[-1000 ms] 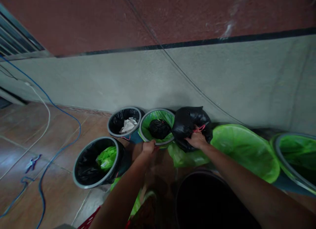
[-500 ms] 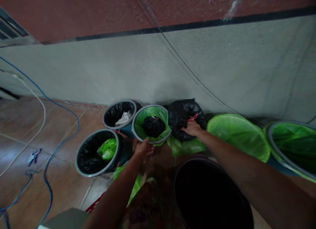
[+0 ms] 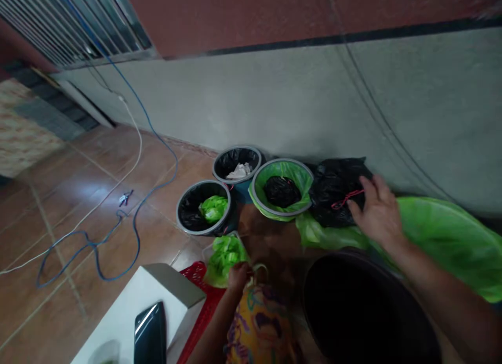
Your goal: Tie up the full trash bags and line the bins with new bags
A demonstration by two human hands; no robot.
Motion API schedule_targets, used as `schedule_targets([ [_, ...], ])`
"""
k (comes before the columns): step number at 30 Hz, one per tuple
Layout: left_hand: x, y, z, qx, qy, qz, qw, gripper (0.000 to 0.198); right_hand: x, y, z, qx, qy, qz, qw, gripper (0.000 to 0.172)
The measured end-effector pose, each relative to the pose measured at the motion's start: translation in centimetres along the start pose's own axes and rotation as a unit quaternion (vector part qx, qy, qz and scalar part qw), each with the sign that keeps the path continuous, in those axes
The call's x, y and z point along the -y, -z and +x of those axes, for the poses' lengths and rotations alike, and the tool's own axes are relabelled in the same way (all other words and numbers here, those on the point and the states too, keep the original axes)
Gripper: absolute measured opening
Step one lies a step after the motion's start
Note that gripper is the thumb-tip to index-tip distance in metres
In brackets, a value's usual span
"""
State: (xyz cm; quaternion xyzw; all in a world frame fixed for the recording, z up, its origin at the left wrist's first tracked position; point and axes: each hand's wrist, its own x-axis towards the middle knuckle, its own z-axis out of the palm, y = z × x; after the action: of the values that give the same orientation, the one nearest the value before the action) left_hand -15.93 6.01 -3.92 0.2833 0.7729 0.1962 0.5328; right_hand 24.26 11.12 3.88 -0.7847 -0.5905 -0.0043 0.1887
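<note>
My right hand (image 3: 377, 211) hovers with fingers spread just beside a tied black rubbish bag (image 3: 337, 189) with a red drawstring, which rests by the wall. My left hand (image 3: 238, 276) is low and closed on the handle of a yellow patterned bag (image 3: 261, 322), next to a bundle of green bags (image 3: 224, 254). A green-lined bin (image 3: 281, 189) holding a small black bag stands left of the tied bag. A large dark bin (image 3: 364, 311) is right below me.
Two black-lined bins (image 3: 204, 215) (image 3: 237, 164) stand to the left. A big green-lined bin (image 3: 451, 238) is on the right. Blue and white cables (image 3: 129, 217) trail over the tiled floor. A white box with a phone (image 3: 149, 332) and a red crate (image 3: 204, 301) sit at the bottom left.
My right hand let go of the black bag and opened. My left hand left the green bin's rim and dropped to the yellow bag. The view swung left.
</note>
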Motion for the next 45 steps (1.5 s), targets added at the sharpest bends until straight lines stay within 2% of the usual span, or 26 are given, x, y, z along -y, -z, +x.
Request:
schedule_targets([
  [3, 3.0, 1.6, -0.3, -0.054, 0.011, 0.043, 0.998, 0.02, -0.7, -2.4, 0.5, 0.174, -0.044, -0.034, 0.983, 0.06],
  [4, 3.6, 2.2, 0.0, -0.077, 0.005, 0.066, 0.995, 0.026, -0.8, -2.9, 0.4, 0.194, -0.065, -0.044, 0.978, 0.059],
  [5, 4.0, 2.7, 0.4, -0.103, -0.005, 0.091, 0.991, 0.031, -0.7, -3.3, 0.3, 0.18, -0.077, -0.05, 0.979, 0.059],
  [7, 4.4, 3.6, 1.7, -0.149, -0.028, 0.139, 0.979, 0.037, 0.3, -3.3, -0.5, 0.085, -0.076, -0.053, 0.992, 0.061],
  [9, 3.9, 4.4, 3.4, -0.191, -0.047, 0.188, 0.962, 0.041, 2.1, -2.8, -1.6, -0.014, -0.065, -0.039, 0.997, 0.062],
  [11, 3.1, 5.0, 5.2, -0.214, -0.058, 0.217, 0.951, 0.042, 4.4, -2.6, -3.0, -0.058, -0.048, -0.009, 0.997, 0.06],
  [15, 1.0, 6.1, 9.0, -0.207, -0.073, 0.231, 0.948, 0.038, 8.3, -3.7, -6.2, -0.054, 0.018, 0.077, 0.995, 0.048],
  [19, -0.6, 7.1, 11.1, -0.174, -0.07, 0.235, 0.954, 0.032, 10.5, -5.1, -9.3, 0.0, 0.054, 0.144, 0.988, 0.039],
  [21, -1.0, 7.4, 10.7, -0.172, -0.062, 0.231, 0.956, 0.031, 11.3, -5.3, -10.6, 0.027, 0.046, 0.159, 0.986, 0.037],
  [24, -1.1, 7.3, 8.3, -0.192, -0.079, 0.216, 0.954, 0.035, 12.8, -4.8, -11.7, 0.052, 0.04, 0.185, 0.98, 0.034],
  [27, -0.3, 7.0, 5.4, -0.227, -0.174, 0.152, 0.946, 0.034, 15.0, -4.0, -12.0, 0.101, 0.05, 0.232, 0.966, 0.033],
  [30, 0.6, 7.0, 3.8, -0.226, -0.258, 0.079, 0.936, 0.028, 18.3, -3.9, -11.7, 0.203, 0.07, 0.274, 0.937, 0.035],
  [32, 1.0, 7.0, 3.4, -0.217, -0.294, 0.053, 0.929, 0.024, 21.2, -4.7, -11.4, 0.262, 0.099, 0.274, 0.92, 0.039],
  [36, 2.0, 6.4, 2.8, -0.173, -0.388, 0.035, 0.905, 0.022, 27.0, -8.0, -10.8, 0.329, 0.174, 0.223, 0.901, 0.06],
  [37, 2.3, 6.2, 2.6, -0.154, -0.41, 0.036, 0.898, 0.022, 28.1, -8.9, -10.7, 0.34, 0.193, 0.209, 0.896, 0.059],
  [39, 3.0, 5.8, 2.2, -0.138, -0.44, 0.041, 0.887, 0.025, 29.5, -10.6, -10.4, 0.356, 0.202, 0.184, 0.894, 0.043],
  [42, 3.3, 5.2, 2.4, -0.179, -0.419, 0.075, 0.887, 0.044, 29.7, -12.4, -10.2, 0.352, 0.142, 0.178, 0.908, 0.035],
  [45, 2.6, 4.2, 3.8, -0.172, -0.331, 0.171, 0.912, 0.079, 28.6, -13.0, -10.1, 0.344, 0.121, 0.227, 0.903, 0.034],
])
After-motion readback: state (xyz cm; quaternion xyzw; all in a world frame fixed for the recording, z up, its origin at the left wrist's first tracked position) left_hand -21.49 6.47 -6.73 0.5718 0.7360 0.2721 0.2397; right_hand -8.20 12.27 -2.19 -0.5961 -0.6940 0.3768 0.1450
